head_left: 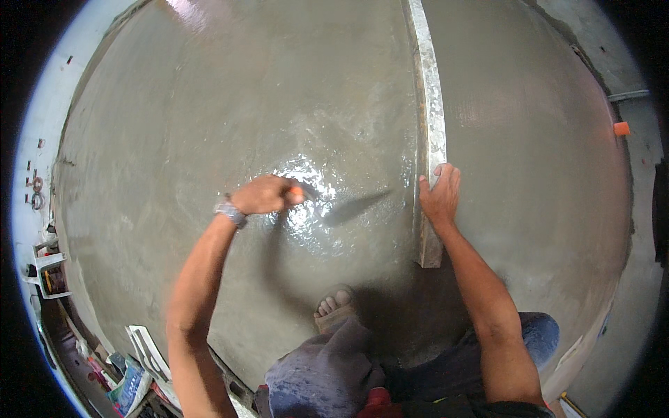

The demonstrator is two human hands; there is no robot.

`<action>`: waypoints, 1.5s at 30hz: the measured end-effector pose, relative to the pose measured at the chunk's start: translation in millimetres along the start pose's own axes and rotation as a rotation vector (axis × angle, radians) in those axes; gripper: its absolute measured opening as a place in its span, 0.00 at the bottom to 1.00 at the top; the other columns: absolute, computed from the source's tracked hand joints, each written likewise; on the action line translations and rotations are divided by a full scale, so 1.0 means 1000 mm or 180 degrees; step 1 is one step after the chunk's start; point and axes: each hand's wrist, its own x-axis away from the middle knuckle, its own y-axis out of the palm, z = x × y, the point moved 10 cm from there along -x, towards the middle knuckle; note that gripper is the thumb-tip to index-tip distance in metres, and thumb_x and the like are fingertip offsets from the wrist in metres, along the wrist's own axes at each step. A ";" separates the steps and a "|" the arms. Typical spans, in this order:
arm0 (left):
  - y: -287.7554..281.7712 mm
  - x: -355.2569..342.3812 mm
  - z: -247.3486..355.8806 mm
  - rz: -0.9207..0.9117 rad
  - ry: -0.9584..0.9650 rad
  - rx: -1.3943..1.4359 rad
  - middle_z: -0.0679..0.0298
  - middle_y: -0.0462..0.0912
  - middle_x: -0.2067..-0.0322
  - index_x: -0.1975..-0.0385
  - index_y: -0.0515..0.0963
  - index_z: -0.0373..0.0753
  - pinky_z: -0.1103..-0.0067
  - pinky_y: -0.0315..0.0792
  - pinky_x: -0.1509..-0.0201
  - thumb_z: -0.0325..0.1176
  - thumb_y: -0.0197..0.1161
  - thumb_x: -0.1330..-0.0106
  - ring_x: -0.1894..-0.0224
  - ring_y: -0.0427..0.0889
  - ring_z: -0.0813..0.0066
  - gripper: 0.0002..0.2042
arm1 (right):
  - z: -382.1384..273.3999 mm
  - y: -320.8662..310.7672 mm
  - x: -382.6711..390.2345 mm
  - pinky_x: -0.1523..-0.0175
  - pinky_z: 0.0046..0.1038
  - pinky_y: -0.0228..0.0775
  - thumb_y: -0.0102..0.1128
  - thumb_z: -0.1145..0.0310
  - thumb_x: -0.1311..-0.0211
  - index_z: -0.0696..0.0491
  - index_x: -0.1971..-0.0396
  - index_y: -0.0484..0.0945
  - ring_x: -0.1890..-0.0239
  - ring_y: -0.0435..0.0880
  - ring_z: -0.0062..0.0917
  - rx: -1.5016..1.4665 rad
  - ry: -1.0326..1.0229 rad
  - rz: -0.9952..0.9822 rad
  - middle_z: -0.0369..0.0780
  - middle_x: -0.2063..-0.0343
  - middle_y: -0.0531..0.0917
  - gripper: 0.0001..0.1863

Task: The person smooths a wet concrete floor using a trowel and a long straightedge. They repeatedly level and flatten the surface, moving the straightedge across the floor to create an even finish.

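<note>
My left hand, with a wristwatch at its wrist, is closed round the orange handle of a trowel. The narrow, pointed blade of the trowel reaches right, low over a wet, shiny patch of grey mortar floor; whether it touches the mortar I cannot tell. My right hand grips a long, mortar-stained straightedge near its close end, thumb on one side and fingers on the other. The bar runs away from me to the far edge of the view.
My sandalled foot is on the floor just below the wet patch. White walls curve along the left. A plastic bag, a white stool and other clutter sit at the lower left. An orange block-like thing is at the right edge.
</note>
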 end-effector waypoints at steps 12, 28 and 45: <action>0.000 -0.082 0.003 -0.0298 -0.0296 0.0092 0.54 0.85 0.66 0.53 0.79 0.33 0.63 0.74 0.56 0.54 0.57 0.32 0.63 0.83 0.60 0.26 | 0.000 -0.003 0.002 0.50 0.44 0.62 0.65 0.67 0.44 0.55 0.58 0.65 0.54 0.70 0.47 0.0001 -0.0015 0.0001 0.48 0.61 0.69 0.19; 0.025 -0.014 0.020 -0.0209 -0.0262 0.0939 0.54 0.85 0.60 0.48 0.78 0.36 0.63 0.73 0.48 0.54 0.55 0.31 0.56 0.82 0.59 0.25 | 0.005 0.001 0.002 0.48 0.45 0.63 0.66 0.69 0.47 0.54 0.57 0.65 0.52 0.70 0.46 -0.0040 0.0023 -0.0021 0.47 0.59 0.68 0.21; -0.092 0.118 -0.190 0.1451 -0.1954 0.2125 0.66 0.78 0.66 0.53 0.77 0.36 0.75 0.72 0.61 0.51 0.61 0.32 0.65 0.74 0.79 0.22 | -0.002 -0.002 0.001 0.50 0.44 0.62 0.67 0.71 0.47 0.55 0.60 0.65 0.53 0.70 0.47 -0.0189 0.0083 -0.0022 0.48 0.60 0.69 0.20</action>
